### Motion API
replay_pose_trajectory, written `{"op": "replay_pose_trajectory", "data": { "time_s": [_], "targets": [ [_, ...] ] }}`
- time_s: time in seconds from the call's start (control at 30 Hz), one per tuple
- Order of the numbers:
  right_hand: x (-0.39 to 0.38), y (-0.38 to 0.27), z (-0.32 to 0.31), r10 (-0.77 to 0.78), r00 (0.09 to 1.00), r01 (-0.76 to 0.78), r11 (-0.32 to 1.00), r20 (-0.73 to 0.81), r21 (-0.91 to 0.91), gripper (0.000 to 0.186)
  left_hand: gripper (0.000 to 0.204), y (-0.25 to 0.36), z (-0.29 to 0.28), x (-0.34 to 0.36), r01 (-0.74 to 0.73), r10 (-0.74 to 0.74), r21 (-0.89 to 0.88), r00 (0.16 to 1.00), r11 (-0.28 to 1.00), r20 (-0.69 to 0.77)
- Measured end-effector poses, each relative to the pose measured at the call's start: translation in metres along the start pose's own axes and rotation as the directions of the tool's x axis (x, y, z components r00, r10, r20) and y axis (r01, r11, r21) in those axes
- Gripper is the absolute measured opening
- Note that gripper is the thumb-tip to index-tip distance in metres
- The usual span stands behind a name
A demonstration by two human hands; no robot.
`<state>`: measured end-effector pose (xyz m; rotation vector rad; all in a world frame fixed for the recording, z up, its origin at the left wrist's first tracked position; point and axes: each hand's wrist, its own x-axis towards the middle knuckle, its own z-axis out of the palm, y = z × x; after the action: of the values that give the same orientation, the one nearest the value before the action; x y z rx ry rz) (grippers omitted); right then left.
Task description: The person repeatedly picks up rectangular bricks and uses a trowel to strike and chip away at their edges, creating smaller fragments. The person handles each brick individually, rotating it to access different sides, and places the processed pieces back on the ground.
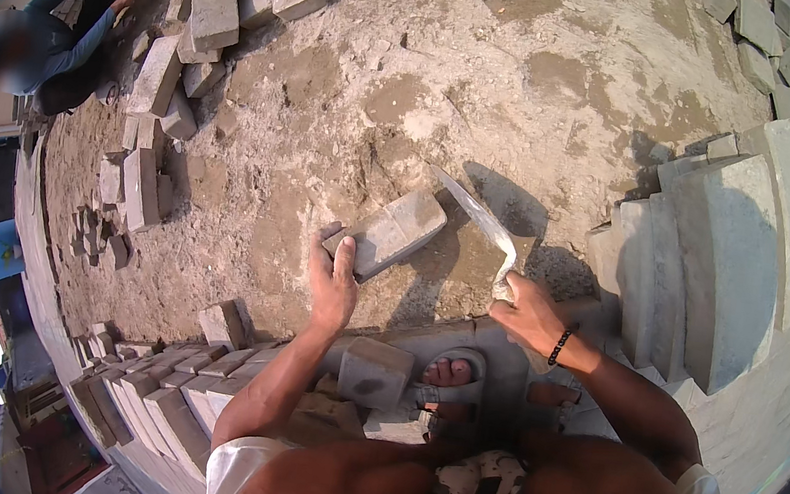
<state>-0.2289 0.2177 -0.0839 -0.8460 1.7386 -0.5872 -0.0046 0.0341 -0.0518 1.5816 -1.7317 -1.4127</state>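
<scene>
My left hand (333,284) grips the lower-left end of a grey rectangular paving block (390,228), which lies tilted diagonally over sandy, rubbly ground (307,154). To its right, my right hand (525,314) is closed on the handle of a trowel (485,219), whose long metal blade points up and to the left, beside the block's far end. A dark beaded bracelet sits on my right wrist. Below my hands are my sandalled feet (448,376), next to another block (375,374).
Loose blocks (212,9) line the left and top. Stacked larger slabs (727,253) stand at right; laid rows of blocks (172,398) run along the lower left. Another person (59,48) in blue sleeves crouches at upper left, hands near blocks.
</scene>
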Motion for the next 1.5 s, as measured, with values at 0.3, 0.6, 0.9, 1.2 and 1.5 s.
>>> {"op": "replay_pose_trajectory", "data": {
  "time_s": [0.3, 0.6, 0.9, 1.2, 1.5],
  "targets": [
    [-0.015, -0.018, 0.010, -0.074, 0.995, 0.057, 0.967, 0.060, 0.249, 0.029, 0.042, -0.066, -0.025, 0.003, 0.141, -0.168, -0.301, 0.984, 0.943, -0.065],
    [-0.036, -0.059, 0.023, -0.214, 0.976, 0.211, 0.900, -0.035, 0.381, 0.020, 0.063, -0.044, -0.035, 0.009, -0.094, 0.140, 0.401, 0.986, 0.911, -0.087],
    [0.018, -0.021, 0.037, 0.137, 0.923, -0.269, 0.899, 0.361, 0.346, 0.029, 0.103, -0.017, 0.006, 0.019, -0.395, 0.186, 0.832, 0.918, 0.389, 0.349],
    [-0.001, -0.022, 0.005, -0.034, 0.995, 0.059, 0.954, -0.092, 0.293, 0.021, 0.090, 0.025, -0.035, 0.042, 0.422, -0.350, -0.168, 0.874, 0.891, 0.337],
    [-0.031, -0.042, -0.005, -0.504, 0.864, 0.496, 0.855, -0.015, -0.149, 0.039, 0.062, 0.002, -0.030, 0.059, 0.578, -0.135, -0.705, 0.803, 0.410, 0.580]
  ]
}}
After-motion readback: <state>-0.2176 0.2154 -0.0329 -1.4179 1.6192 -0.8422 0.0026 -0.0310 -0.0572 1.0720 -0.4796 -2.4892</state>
